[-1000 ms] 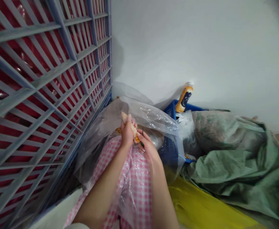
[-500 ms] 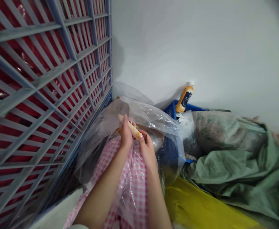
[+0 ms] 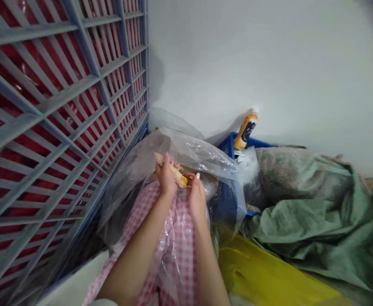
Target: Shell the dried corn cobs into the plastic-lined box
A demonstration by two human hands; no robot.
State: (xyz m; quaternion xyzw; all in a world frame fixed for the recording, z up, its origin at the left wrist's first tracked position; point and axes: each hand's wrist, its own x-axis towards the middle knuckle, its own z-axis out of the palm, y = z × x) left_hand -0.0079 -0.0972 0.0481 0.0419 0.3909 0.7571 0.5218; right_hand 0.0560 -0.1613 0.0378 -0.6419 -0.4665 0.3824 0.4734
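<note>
My left hand (image 3: 166,179) is closed round a pale corn cob (image 3: 175,171) with a few yellow kernels left at its lower end. My right hand (image 3: 196,196) is closed beside that end, thumb up, touching the cob; in the earlier frames it held a thin dark tool, which I cannot see now. Both hands work over the mouth of a clear plastic bag (image 3: 199,155). A pink checked cloth (image 3: 183,250) under clear plastic lies across my lap beneath my forearms.
A blue-grey slatted crate wall (image 3: 55,114) with red behind it fills the left. A blue basket (image 3: 229,146) holds an orange bottle (image 3: 246,131) against the white wall. Green sacks (image 3: 307,208) pile at right, a yellow bag (image 3: 269,276) lies below them.
The cob has tilted and moved slightly left. My right hand has turned and slid closer to the cob's lower end, and the dark tool in it is no longer visible.
</note>
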